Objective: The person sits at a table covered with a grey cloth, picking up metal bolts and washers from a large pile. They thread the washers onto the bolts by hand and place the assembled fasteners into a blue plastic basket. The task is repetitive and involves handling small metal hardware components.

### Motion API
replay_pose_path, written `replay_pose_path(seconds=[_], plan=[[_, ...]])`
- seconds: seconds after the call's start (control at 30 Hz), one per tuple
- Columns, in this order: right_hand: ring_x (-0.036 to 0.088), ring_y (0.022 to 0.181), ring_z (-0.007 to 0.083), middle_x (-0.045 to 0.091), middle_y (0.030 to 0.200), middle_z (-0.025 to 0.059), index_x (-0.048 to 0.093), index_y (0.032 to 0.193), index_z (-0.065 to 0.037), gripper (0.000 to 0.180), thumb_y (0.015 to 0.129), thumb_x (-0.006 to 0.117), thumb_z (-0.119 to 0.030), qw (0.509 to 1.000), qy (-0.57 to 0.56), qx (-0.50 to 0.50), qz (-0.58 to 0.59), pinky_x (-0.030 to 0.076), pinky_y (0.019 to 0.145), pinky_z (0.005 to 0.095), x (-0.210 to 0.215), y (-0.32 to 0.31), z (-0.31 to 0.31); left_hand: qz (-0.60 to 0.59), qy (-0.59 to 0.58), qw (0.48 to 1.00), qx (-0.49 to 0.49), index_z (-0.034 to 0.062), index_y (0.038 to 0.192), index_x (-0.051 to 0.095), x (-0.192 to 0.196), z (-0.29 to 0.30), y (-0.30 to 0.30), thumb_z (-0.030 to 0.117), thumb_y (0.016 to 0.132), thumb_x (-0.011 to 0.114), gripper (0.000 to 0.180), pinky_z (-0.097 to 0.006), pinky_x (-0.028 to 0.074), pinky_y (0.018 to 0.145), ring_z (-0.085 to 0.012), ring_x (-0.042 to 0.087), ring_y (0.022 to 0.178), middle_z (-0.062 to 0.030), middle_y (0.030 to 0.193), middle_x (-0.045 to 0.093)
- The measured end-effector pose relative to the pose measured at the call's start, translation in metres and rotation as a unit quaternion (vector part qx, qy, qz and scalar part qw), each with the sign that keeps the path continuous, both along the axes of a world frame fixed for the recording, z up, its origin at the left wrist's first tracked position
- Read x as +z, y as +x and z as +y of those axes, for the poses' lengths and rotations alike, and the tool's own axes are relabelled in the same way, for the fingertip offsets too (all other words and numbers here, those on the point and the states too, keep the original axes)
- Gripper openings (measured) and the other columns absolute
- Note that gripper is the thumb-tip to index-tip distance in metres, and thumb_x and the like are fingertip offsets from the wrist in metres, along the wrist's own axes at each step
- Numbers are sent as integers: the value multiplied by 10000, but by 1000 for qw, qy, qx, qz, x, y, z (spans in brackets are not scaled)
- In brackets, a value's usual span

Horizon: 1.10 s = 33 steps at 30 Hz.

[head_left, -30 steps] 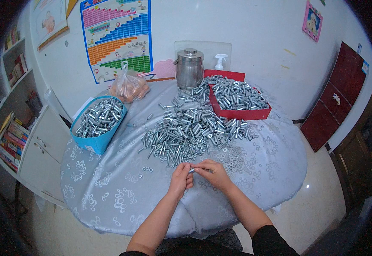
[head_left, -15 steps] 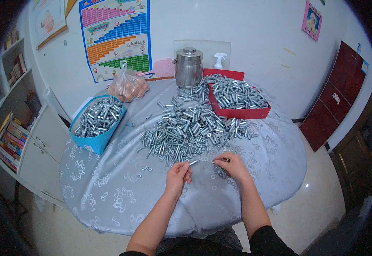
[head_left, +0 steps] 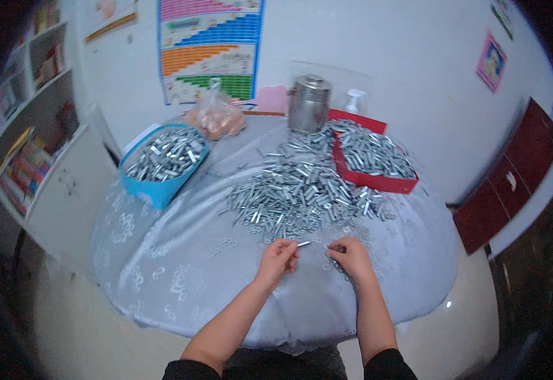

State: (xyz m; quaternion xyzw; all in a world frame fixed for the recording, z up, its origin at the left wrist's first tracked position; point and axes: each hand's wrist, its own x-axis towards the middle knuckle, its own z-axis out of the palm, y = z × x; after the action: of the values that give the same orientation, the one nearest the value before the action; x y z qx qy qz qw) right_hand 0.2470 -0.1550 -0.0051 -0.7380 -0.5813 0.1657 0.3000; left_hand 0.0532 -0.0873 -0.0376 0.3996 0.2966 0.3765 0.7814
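Observation:
My left hand (head_left: 279, 261) pinches a slim metal bolt (head_left: 305, 243), its tip pointing right toward the other hand. Close beside it, my right hand (head_left: 352, 258) has thumb and fingertips pressed together. Whatever lies between those fingertips is too small and blurred to name. Just beyond both hands spreads a large heap of loose bolts and metal sleeves (head_left: 302, 190). Small nuts and washers (head_left: 225, 244) are scattered on the cloth left of my left hand, and more lie around my right hand.
A blue basket (head_left: 156, 192) full of metal pieces stands at the left. At the back right, a red box (head_left: 378, 182) is heaped with more. Behind are a steel canister (head_left: 309, 104), a spray bottle (head_left: 353, 101) and a tied plastic bag (head_left: 216, 118). A silvery patterned cloth (head_left: 225, 297) covers the round table.
The whole view has shifted, so the table things appear farther right. Both hands stay close together in nearly the same pose, and the bolt remains in my left hand.

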Motion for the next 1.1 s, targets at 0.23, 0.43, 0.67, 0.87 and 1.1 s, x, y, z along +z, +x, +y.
replay_pose_path(seconds=[0.23,0.43,0.67,0.87,1.1], plan=[[588,701,214,617,756,103,653,809,-30,181,690,673,-165,993,99,27,61,454,641,308,-5,-8,15,7,-24,1000,-3,39,848,498,-7,10,-7,191,860,518,154,-250,369,436,-97,432,507,-20,633,467],[578,720,191,614,744,102,649,794,-21,186,691,678,-174,991,60,-65,101,440,651,285,-2,-2,0,11,19,1000,-16,10,897,533,-10,2,8,140,851,521,139,-247,422,415,-89,466,479,-44,671,520],[562,736,162,618,803,75,640,862,-20,211,693,675,-142,989,121,22,80,433,694,258,-3,-19,15,-11,-34,999,-25,20,878,533,-8,-1,7,169,856,517,151,-228,429,417,-80,472,485,-37,682,526],[547,786,110,617,868,58,619,870,0,177,694,638,4,956,98,-41,274,430,720,233,5,-19,6,-36,-9,999,-27,15,897,537,-18,-1,9,174,850,531,166,-239,438,439,-86,485,505,-39,697,543],[560,769,129,625,837,61,645,827,-8,172,659,680,-10,965,136,31,221,434,711,241,7,-28,7,-38,-10,999,-38,16,859,531,-12,0,4,163,865,509,148,-232,413,430,-93,479,496,-33,669,526]])
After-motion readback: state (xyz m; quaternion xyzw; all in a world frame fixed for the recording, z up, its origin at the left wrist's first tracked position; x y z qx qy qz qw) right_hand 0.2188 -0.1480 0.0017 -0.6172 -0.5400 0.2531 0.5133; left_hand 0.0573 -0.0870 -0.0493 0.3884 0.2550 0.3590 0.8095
